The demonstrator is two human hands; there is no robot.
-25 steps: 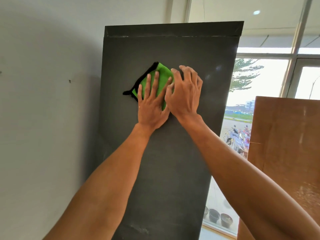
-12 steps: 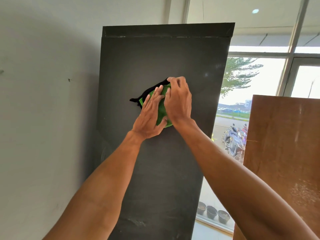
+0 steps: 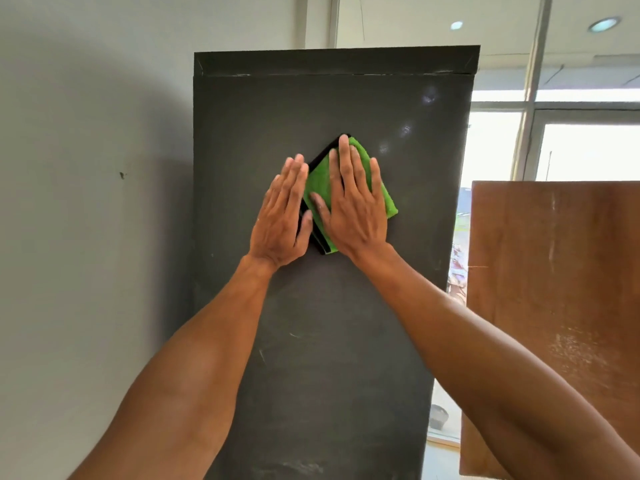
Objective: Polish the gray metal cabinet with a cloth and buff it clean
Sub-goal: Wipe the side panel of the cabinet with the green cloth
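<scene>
**A:** What's closest?

**B:** Two bare forearms rise from the bottom corners of the frame and meet at the centre. The left hand lies flat, fingers straight and together, and overlaps the left edge of the cloth. The right hand presses flat on the cloth with its fingers slightly spread. Neither hand curls round anything.

**A:** And the cloth?

**B:** It is green with a black border, folded, and turned like a diamond. It sits at the centre of the frame against the front of the cabinet. The hands hide much of it.

**A:** The cabinet?

**B:** It is dark gray and upright, with pale scuffs low down and smudges at its upper right.

**A:** What's around it?

**B:** There is a plain wall on the left. A brown wooden board stands on the right and covers the lower part of the window behind it. Ceiling lights show at the upper right.
</scene>
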